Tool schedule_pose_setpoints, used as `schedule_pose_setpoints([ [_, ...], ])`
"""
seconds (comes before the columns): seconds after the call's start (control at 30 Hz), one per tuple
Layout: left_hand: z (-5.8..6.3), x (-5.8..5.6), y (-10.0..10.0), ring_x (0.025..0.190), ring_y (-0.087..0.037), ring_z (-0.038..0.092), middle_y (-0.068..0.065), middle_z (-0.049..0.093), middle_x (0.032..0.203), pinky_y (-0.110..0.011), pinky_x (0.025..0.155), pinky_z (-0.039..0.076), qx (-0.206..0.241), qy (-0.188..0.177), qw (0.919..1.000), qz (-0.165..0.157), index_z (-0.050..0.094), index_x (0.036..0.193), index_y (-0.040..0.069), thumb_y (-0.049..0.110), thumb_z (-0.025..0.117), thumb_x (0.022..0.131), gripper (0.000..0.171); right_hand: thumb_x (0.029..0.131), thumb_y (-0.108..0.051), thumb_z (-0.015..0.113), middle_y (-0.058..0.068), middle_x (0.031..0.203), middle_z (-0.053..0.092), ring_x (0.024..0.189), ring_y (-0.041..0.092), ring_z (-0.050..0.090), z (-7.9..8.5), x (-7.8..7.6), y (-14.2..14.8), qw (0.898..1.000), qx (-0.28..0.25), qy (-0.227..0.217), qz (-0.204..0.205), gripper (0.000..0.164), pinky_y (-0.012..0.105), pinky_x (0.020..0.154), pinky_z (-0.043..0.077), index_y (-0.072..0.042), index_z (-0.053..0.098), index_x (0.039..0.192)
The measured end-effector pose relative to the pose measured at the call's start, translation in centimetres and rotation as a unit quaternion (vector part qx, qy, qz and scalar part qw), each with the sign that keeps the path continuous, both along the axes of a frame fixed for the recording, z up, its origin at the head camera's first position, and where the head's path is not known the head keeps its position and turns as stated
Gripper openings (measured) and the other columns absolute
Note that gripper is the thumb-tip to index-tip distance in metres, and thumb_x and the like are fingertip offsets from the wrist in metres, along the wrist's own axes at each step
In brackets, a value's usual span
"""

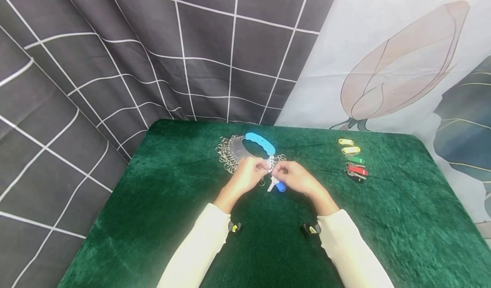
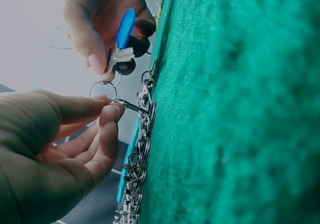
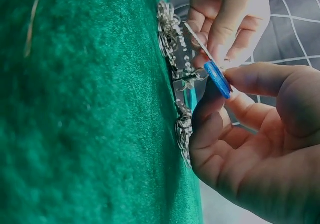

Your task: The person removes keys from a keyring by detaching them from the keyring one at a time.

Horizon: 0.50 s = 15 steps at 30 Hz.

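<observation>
A key-ring holder with a light-blue handle [image 1: 261, 141] and a clear plate lies on the green cloth, its edge hung with many metal rings [image 1: 226, 154]. My left hand [image 1: 248, 174] pinches a small metal clasp [image 2: 122, 102] between thumb and index finger, and the clasp leads down to the holder. My right hand [image 1: 296, 177] pinches the ring of a silver key [image 1: 272, 184] with a blue key tag [image 1: 281, 187]. Both fingertips are close together at the holder's near side. Between them a thin split ring [image 2: 103, 89] shows in the left wrist view.
To the right lie several tagged keys in a column: two yellow tags [image 1: 350, 150], a green tag [image 1: 355, 159], a red tag [image 1: 358, 170] and a black tag [image 1: 356, 177]. A dark gridded curtain [image 1: 207, 36] hangs behind the table's green cloth [image 1: 161, 220].
</observation>
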<state>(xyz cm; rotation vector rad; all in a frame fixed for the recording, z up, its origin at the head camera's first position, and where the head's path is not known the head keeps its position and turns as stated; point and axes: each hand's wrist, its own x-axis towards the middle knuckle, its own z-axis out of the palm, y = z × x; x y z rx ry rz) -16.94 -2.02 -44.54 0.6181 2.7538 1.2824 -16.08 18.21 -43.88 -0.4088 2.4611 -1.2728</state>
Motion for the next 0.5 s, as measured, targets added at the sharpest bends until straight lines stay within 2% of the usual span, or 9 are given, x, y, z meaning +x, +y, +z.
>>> schedule_pose_setpoints([
  [0.23, 0.13, 0.03, 0.16, 0.087, -0.024, 0.075, -0.012, 0.078, 0.096, -0.032, 0.081, 0.061, 0.017, -0.008, 0.9998, -0.004, 0.076, 0.098, 0.004, -0.001, 0.069, 0.093, 0.01, 0.1, -0.012, 0.058, 0.005, 0.078, 0.063, 0.068, 0.02, 0.058, -0.01, -0.02, -0.11, 1.0, -0.011, -0.003, -0.016, 0.012, 0.034, 0.065, 0.051, -0.006, 0.068, 0.102],
  [0.4, 0.21, 0.02, 0.04, 0.088, -0.025, 0.073, -0.014, 0.076, 0.096, -0.033, 0.081, 0.061, 0.019, -0.036, 0.9992, -0.007, 0.075, 0.103, 0.001, -0.004, 0.067, 0.091, 0.015, 0.094, -0.003, 0.055, 0.007, 0.079, 0.061, 0.067, 0.02, 0.056, 0.03, 0.03, 0.04, 1.0, -0.025, -0.01, -0.014, 0.017, 0.033, 0.063, 0.051, -0.001, 0.065, 0.107],
  [0.5, 0.13, 0.03, -0.06, 0.085, -0.022, 0.07, -0.013, 0.075, 0.095, -0.029, 0.078, 0.059, 0.009, -0.058, 0.998, -0.021, 0.075, 0.105, 0.0, -0.005, 0.067, 0.09, 0.018, 0.099, -0.004, 0.053, 0.008, 0.079, 0.06, 0.067, 0.019, 0.054, 0.09, 0.04, 0.11, 0.999, -0.029, -0.013, -0.008, 0.015, 0.032, 0.062, 0.05, 0.0, 0.064, 0.108],
])
